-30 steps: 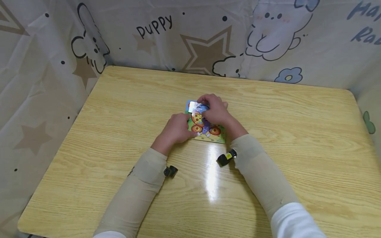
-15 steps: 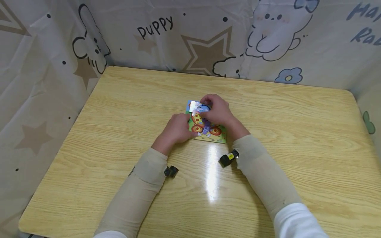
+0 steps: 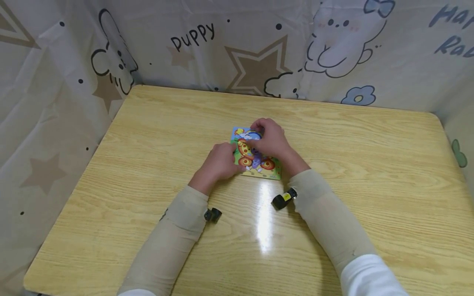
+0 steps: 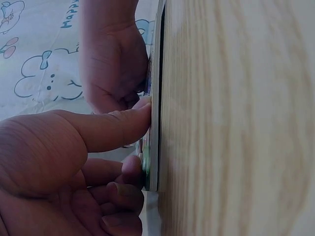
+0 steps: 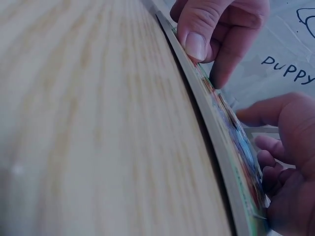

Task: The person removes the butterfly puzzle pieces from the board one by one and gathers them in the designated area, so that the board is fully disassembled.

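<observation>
A small jigsaw puzzle [image 3: 255, 173] with a colourful butterfly picture lies on the table. My left hand [image 3: 220, 159] grips its left side. In the left wrist view, the left thumb [image 4: 120, 129] presses on the puzzle's face while the other fingers curl at its edge. Curled over the upper right part is my right hand [image 3: 273, 140], its thumb reaching toward the middle of the picture. The right wrist view shows the right hand [image 5: 295, 157] close against the puzzle face. What lies under its palm is hidden, as is much of the picture's right half.
The wooden table [image 3: 177, 115] extends around both forearms. A printed cloth [image 3: 207, 61] hangs behind and at the sides of it. Small black cameras, one on the left wrist [image 3: 212, 214] and one on the right wrist [image 3: 283, 199], stand out near the tabletop.
The bright glare on the puzzle's upper left piece has gone, and a printed sun now shows there. My right hand has shifted slightly right; my left hand stays nearly still.
</observation>
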A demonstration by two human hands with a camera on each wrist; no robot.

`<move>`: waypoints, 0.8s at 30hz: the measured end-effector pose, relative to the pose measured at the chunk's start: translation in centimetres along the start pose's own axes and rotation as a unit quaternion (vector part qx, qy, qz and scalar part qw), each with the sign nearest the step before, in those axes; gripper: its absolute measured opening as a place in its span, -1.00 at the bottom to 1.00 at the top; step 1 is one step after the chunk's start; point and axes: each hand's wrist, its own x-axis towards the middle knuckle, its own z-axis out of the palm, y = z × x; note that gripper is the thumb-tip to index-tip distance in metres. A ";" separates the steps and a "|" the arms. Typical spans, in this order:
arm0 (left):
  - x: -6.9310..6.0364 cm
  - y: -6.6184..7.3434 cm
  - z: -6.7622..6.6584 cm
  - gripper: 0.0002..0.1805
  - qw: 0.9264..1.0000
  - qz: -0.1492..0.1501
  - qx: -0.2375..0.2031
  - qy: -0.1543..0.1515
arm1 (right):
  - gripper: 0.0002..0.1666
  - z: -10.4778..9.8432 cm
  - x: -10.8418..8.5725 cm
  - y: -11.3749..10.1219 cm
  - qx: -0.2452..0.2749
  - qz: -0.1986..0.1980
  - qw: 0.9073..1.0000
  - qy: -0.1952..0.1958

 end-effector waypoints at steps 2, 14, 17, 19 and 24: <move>0.0 0.0 0.0 -0.59 1.000 -0.003 -0.005 -0.002 | -0.50 0.0 0.0 0.0 -0.008 -0.005 1.000 -0.004; 0.1 -0.2 0.1 -0.56 1.000 -0.007 -0.013 -0.006 | -0.49 0.1 0.0 0.1 -0.024 -0.014 1.000 -0.004; 0.1 -0.4 0.1 -0.50 1.000 -0.004 -0.024 -0.006 | -0.50 0.0 -0.1 0.0 -0.007 -0.010 1.000 -0.001; 0.1 -0.6 0.1 -0.38 0.999 -0.002 -0.033 -0.007 | -0.51 0.0 -0.2 0.0 0.007 -0.009 1.000 -0.001; 0.1 -1.0 0.1 -0.09 0.999 0.003 -0.044 -0.019 | -0.51 -0.2 -0.2 0.2 0.026 -0.010 1.000 0.003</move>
